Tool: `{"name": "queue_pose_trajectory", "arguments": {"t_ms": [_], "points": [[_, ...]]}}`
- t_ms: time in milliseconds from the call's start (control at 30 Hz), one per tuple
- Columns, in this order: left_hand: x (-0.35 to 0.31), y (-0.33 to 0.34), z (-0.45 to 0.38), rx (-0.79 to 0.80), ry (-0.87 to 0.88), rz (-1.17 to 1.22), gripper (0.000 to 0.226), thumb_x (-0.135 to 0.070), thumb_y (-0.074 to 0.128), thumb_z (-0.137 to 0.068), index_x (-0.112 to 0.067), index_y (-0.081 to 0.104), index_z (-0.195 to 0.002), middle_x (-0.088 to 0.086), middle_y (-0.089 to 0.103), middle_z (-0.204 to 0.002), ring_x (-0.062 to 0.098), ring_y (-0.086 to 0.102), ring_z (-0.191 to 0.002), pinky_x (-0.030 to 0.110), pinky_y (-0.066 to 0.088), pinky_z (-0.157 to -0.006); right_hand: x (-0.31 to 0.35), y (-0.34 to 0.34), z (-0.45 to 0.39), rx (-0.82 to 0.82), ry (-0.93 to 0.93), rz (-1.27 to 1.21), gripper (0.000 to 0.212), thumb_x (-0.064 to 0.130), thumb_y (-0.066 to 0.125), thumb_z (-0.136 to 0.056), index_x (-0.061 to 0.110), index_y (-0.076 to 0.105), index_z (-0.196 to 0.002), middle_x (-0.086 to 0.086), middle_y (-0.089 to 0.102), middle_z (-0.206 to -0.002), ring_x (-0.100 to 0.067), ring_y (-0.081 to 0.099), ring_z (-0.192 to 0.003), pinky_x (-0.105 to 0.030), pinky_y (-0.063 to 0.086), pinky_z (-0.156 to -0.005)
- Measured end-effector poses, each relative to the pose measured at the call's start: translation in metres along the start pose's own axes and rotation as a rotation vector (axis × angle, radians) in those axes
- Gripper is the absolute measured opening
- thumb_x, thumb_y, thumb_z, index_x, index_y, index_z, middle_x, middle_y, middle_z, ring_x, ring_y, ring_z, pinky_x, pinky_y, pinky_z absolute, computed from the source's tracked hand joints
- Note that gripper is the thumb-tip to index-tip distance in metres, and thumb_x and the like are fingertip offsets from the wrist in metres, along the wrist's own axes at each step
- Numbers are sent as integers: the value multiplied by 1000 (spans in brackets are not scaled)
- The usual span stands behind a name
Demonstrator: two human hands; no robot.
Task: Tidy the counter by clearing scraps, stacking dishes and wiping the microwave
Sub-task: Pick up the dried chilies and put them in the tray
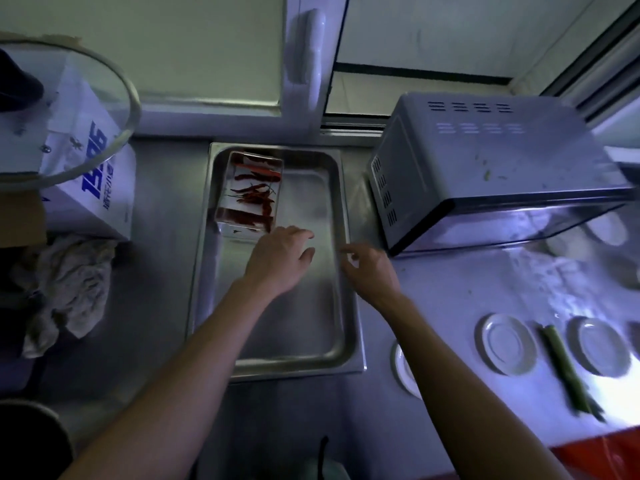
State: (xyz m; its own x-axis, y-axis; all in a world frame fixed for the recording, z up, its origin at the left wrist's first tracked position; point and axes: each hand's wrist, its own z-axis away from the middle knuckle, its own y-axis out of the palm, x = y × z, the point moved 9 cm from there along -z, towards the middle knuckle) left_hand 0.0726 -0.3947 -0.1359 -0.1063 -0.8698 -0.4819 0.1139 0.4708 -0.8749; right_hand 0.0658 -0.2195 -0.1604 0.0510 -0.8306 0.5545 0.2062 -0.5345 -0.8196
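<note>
Both hands are held over the steel tray (341, 341) with nothing in them: the left hand (277, 259), fingers loosely bent, is near a clear box of dried chillies (251, 192) in the tray's far corner, and the right hand (372, 268) hovers at the tray's right rim. Little seems to be done. Green scraps are seen on the microwave (485, 168), the saucers (505, 344) lie unstacked, a green stalk (564, 368) lies between two of them, and the cloth (65, 285) lies unused at left.

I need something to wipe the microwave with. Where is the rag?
In the head view, the crumpled rag lies at the counter's left side, left of the steel tray, just below the white box.
</note>
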Motion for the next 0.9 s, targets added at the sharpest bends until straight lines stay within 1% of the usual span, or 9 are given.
{"name": "queue_pose_trajectory", "arguments": {"t_ms": [100,233,367,467,533,600,700,800,900], "points": [[-34,18,12,54,45,-2,38,-35,53,-98,-21,57,-133,0,61,-133,22,55,-120,44,48,-96,-21,-20,32,-43,-4,9,27,24,65,-93,18,70,-118,-3,70,-118,-20,66,-105,-32,52,-88],[-78,45,31,101,109,-24,36,-31,52,-98,-22,58,-132,-1,62,-132,22,55,-120,44,48,-96,-70,-39,75,-87,86,-63,23,22,68,-90,17,73,-112,-3,72,-111,-24,66,-99,-34,52,-87],[-126,75,54,137,163,-41,37,-32,55,-97,-21,60,-132,0,61,-134,23,54,-123,40,46,-99,-122,-50,130,-97,167,-126,23,21,67,-90,18,73,-112,-2,72,-111,-18,66,-98,-26,48,-86],[-167,98,75,156,210,-60,36,-31,57,-95,-20,62,-129,2,63,-129,26,55,-122,40,46,-98,-158,-62,176,-111,234,-156,22,24,64,-91,22,72,-112,1,72,-111,-15,65,-94,-31,51,-84],[-196,114,90,177,237,-75,36,-32,56,-96,-21,61,-130,2,63,-130,27,54,-122,40,46,-98,-180,-72,206,-128,263,-161,23,26,64,-91,23,71,-112,2,72,-110,-14,65,-91,-28,49,-79],[-224,129,104,192,266,-86,36,-34,56,-96,-22,61,-130,1,62,-130,26,54,-121,40,46,-97,-198,-83,234,-133,279,-149,24,27,63,-92,22,71,-115,0,71,-112,-16,65,-93,-30,51,-81],[-261,150,126,214,278,-70,35,-32,57,-95,-22,62,-129,0,62,-131,25,54,-120,39,45,-97,-223,-96,271,-131,293,-119,27,27,63,-94,21,69,-119,-2,70,-116,-20,65,-101,-39,54,-88],[-290,169,146,229,298,-99,37,-30,56,-95,-22,60,-132,1,59,-137,24,51,-125,37,43,-99,-246,-107,302,-138,301,-110,29,28,61,-95,20,68,-122,-2,69,-119,-21,63,-108,-38,52,-92],[-319,187,161,255,335,-115,39,-33,52,-98,-24,57,-135,-4,56,-141,18,45,-132,36,37,-106,-266,-119,328,-163,310,-137,29,26,62,-94,17,68,-121,-4,69,-119,-22,62,-109,-37,50,-93]]}}
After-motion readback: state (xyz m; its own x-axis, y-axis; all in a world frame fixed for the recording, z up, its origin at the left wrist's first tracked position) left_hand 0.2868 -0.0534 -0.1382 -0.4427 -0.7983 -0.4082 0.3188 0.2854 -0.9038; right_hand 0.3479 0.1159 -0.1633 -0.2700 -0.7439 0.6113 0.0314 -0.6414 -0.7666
